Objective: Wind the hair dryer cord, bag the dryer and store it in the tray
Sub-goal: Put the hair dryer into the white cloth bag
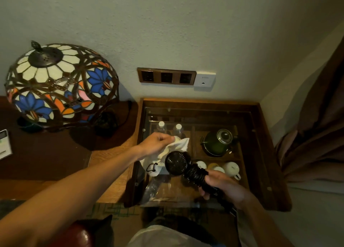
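Observation:
A black hair dryer [176, 163] hangs over the glass-topped wooden tray [260, 153], its round back grille facing up at me. Its black cord [196, 174] is wound in coils around the handle. My right hand [221, 186] is closed on the lower part of that handle. My left hand [156, 142] pinches the upper edge of a white cloth drawstring bag [167, 153], which droops beside and partly behind the dryer's head. The bag's black drawstring [151, 167] dangles at its lower left.
Under the glass sit two water bottles [170, 128], a green kettle [218, 141] and white cups [231, 169]. A stained-glass lamp [61, 86] stands on the dark desk at left. Wall sockets [166, 77] are above the tray, a brown curtain [316, 125] at right.

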